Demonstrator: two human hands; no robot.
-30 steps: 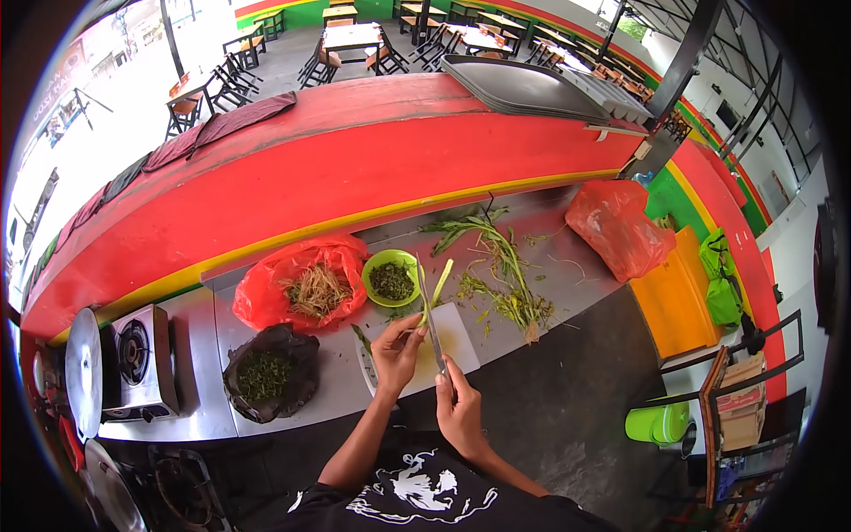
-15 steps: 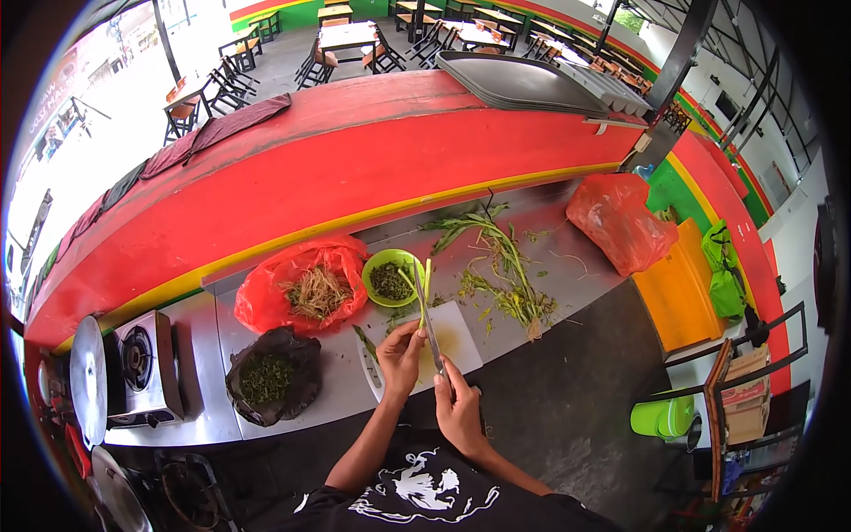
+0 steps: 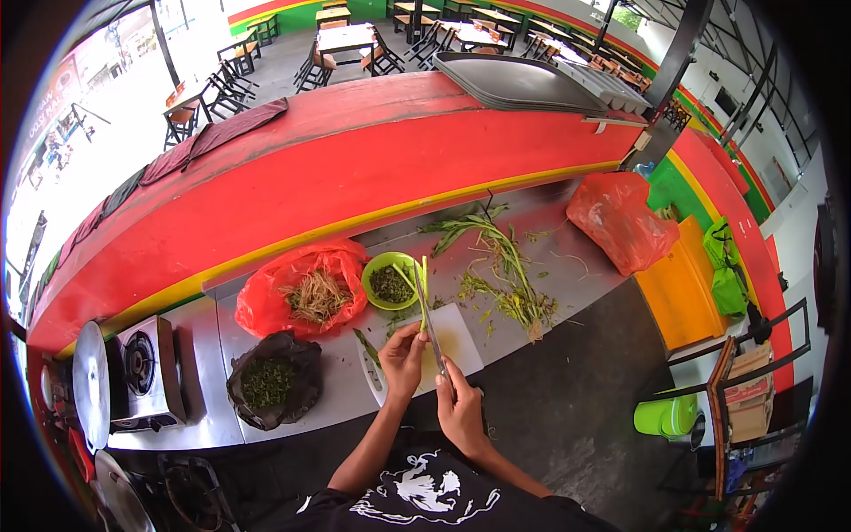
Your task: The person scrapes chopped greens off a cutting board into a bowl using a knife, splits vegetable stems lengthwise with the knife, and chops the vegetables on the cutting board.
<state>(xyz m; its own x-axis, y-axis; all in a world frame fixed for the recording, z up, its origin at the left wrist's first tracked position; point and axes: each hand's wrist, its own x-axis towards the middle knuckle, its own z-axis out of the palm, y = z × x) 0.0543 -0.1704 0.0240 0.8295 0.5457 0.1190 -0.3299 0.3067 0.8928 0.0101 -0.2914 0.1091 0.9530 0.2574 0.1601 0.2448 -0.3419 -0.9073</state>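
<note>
Right hand: this hand (image 3: 459, 403) is curled closed round the handle of a knife (image 3: 433, 347), thin metal blade pointing away
Left hand: this one (image 3: 402, 359) has thumb and fingers pinched together on the low end of a green stalk (image 3: 425, 275)
Stalk: up in the air over the white cutting board (image 3: 461, 337), right alongside the blade; can't tell if they touch. Slim, forked-looking. I'd guess super light, crisp, a bit slick, snaps if bent. Pinch it low, fingertips off the edge
Board: flat, smooth, probably plastic
Black bag: thin crinkly plastic (image 3: 306, 359) around leafy bits
Green bowl: round, smooth (image 3: 369, 288), chopped greens inside
Stalk pile: long, limp, leafy tangle (image 3: 507, 266) on the shiny metal counter (image 3: 341, 390), likely floppier than the held piece
</note>
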